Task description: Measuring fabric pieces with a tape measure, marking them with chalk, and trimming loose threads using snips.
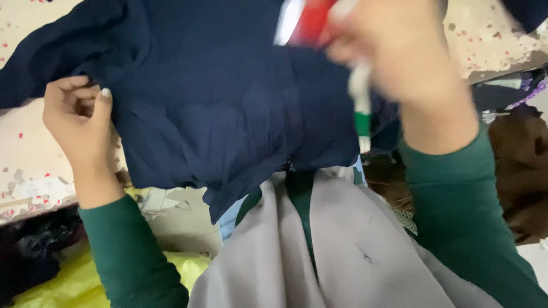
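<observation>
A dark navy cloth (217, 97) is spread across the upper middle of the head view. My left hand (80, 120) pinches its left edge, fingers closed on the fabric. My right hand (399, 51), blurred by motion, is over the cloth's right side and grips a red and white object (311, 20) with a white and green part (361, 102) hanging below the fist. What that object is I cannot make out. Both arms wear green sleeves (456, 217).
A grey garment (342, 251) covers my lap below the cloth. A pale surface with red speckles (34, 165) lies under the cloth. Yellow plastic (68, 285) and dark fabric sit bottom left; brown material (519, 171) lies at right.
</observation>
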